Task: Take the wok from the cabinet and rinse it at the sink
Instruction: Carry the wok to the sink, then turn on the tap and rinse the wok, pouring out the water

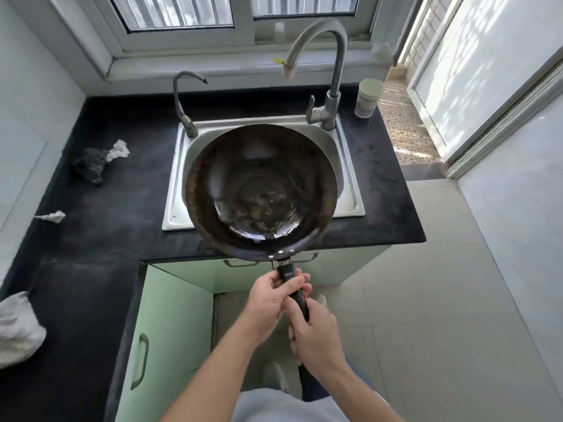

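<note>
1. We record the wok (262, 190) over the sink (355, 202), covering most of the basin. Its near rim reaches past the front edge of the countertop (122, 208). We cannot tell whether it rests on the sink rim or is held clear of it.
2. The wok's inside is dark, with brownish wear around the rim and wet-looking residue in the bottom.
3. The left hand (269, 300) grips the black handle (289, 277) near the wok, fingers curled round it.
4. The right hand (316, 333) grips the same handle further back, fingers wrapped round it, just behind and touching the left hand.
5. The large faucet (336, 65) arches over the far right of the sink; we see no water at its spout. A small faucet (182, 105) stands at the far left corner.
6. Below the counter, a green cabinet door (164, 330) stands open.
7. On the countertop to the left lie a dark scrubber (90, 166), crumpled white paper (119, 149) touching it, and a white scrap (54, 216) nearer us. A pale cup (367, 97) stands right of the large faucet.
</note>
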The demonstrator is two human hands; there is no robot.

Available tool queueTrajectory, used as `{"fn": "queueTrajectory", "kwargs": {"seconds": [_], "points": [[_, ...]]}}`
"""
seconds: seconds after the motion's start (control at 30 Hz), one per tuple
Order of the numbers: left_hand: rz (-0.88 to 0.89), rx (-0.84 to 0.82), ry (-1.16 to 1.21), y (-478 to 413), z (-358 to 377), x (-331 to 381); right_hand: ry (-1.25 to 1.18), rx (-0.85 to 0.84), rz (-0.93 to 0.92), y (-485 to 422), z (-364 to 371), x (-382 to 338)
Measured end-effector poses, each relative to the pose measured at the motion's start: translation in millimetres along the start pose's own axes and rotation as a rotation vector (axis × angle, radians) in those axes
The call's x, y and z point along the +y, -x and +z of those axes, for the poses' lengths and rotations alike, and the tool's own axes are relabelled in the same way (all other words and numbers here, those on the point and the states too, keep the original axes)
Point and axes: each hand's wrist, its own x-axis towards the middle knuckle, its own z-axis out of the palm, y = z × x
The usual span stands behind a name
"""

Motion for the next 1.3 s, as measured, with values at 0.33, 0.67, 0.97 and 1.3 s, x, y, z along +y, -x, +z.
{"fn": "queueTrajectory", "kwargs": {"seconds": [0.33, 0.67, 0.97, 1.3], "points": [[-0.038, 0.099, 0.082, -105, 31, 59, 0.071, -0.096, 0.080, -125, -25, -44], [-0.110, 0.111, 0.081, -153, 15, 78, 0.040, -0.121, 0.139, -175, -12, -56], [-0.178, 0.018, 0.016, -156, -17, 79, 0.027, -0.037, 0.129, -170, 23, -44], [-0.327, -0.024, -0.046, -159, -24, 81, 0.061, 0.069, 0.113, -173, 39, -31]]}}
